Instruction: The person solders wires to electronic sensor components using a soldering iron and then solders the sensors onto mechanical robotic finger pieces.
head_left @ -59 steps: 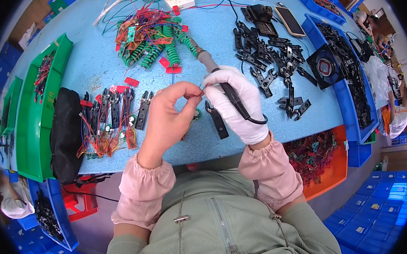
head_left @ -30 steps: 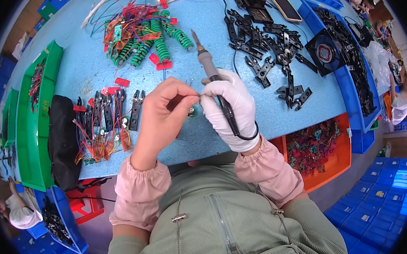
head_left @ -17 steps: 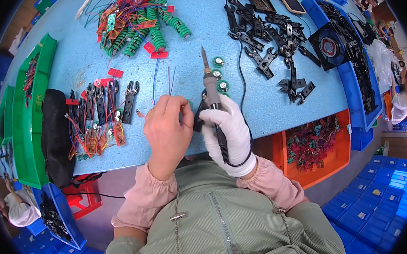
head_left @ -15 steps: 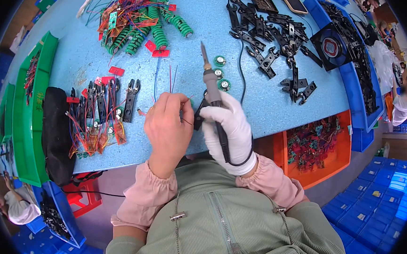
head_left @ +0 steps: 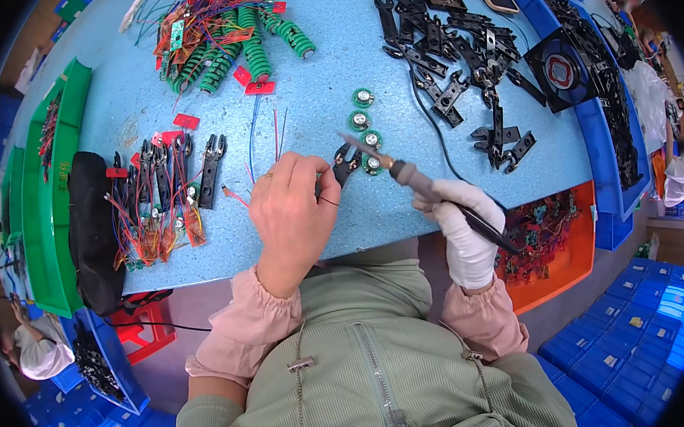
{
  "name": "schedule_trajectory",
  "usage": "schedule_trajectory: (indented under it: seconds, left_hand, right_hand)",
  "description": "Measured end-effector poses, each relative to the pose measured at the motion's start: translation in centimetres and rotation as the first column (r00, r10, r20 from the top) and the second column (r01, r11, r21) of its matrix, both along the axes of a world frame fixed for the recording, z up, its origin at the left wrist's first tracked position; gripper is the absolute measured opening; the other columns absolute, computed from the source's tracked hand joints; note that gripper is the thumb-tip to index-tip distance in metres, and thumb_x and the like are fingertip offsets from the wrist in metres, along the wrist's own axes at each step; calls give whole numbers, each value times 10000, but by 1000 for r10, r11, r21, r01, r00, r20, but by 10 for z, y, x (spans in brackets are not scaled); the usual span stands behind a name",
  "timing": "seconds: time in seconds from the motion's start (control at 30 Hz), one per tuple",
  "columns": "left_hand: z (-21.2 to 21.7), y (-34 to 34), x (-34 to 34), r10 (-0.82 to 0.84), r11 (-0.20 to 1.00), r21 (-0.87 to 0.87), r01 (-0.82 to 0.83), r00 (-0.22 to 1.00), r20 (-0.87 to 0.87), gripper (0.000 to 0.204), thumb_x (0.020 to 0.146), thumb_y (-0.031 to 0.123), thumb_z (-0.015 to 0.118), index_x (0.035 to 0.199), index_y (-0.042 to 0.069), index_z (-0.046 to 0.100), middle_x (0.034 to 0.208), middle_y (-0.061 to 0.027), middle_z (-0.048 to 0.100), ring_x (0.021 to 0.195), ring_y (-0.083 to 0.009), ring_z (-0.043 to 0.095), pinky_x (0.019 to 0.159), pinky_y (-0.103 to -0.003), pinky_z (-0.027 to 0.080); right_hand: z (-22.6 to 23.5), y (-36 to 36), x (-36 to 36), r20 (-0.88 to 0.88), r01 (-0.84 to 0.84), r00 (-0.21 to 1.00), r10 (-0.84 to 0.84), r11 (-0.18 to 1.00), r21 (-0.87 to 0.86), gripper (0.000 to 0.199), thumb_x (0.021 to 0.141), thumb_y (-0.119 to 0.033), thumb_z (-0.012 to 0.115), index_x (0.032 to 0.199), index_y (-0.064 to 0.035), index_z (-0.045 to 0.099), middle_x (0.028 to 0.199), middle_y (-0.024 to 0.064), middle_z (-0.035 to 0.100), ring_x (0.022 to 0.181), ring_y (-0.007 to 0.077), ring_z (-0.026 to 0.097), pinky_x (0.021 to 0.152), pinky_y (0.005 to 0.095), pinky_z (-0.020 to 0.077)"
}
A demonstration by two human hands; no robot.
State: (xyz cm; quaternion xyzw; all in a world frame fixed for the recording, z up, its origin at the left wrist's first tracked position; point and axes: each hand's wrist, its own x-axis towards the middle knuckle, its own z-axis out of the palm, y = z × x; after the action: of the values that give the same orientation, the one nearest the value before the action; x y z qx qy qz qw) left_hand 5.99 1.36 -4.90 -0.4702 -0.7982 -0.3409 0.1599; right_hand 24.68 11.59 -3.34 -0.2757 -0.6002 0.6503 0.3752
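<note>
My right hand (head_left: 469,236), in a white glove, grips a soldering iron (head_left: 423,182). Its tip points to the far left, over the column of small round green parts with silver centres (head_left: 359,121). My bare left hand (head_left: 292,209) is closed in a pinch at the table's front, with a thin dark wire (head_left: 328,202) showing at its fingertips. Just right of those fingers lies a black clip-shaped plastic part (head_left: 345,166), partly covered by the hand. Blue and red wires (head_left: 277,131) stick out beyond the knuckles, leading towards a red tab (head_left: 260,87).
Wired black assemblies (head_left: 163,174) lie left beside a black roll (head_left: 96,231) and green bin (head_left: 74,129). Green coiled cords (head_left: 251,49) are piled at the back. Loose black parts (head_left: 474,53), a fan (head_left: 560,71) and blue bins (head_left: 597,140) stand right; an orange drawer (head_left: 572,269) is below.
My right hand has swung right and nearer me with the soldering iron, whose tip now tilts left. One more round green part shows in the column. My left hand has barely moved.
</note>
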Motion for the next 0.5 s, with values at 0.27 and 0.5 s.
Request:
schedule_trajectory:
  seconds: [0.27, 0.5]
  left_hand:
    - [3, 2, 0, 0, 999, -45, -1, 1000, -25, 178, 698, 27, 715, 817, 110, 611, 779, -20, 572, 629, -217, 529, 614, -334, 432]
    - [5, 3, 0, 11, 997, -82, -14, 999, -44, 174, 697, 28, 713, 811, 111, 611, 775, -21, 569, 628, -221, 530, 609, -338, 433]
  right_hand:
    - [-5, -4, 6, 59, 46, 997, -43, 998, -47, 301, 877, 60, 582, 1164, 60, 674, 985, 187, 716, 809, 263, 728, 746, 305, 588]
    - [-15, -3, 9, 58, -17, 998, 12, 995, 101, 287, 855, 86, 596, 1125, 56, 690, 979, 173, 709, 794, 247, 719, 755, 304, 588]
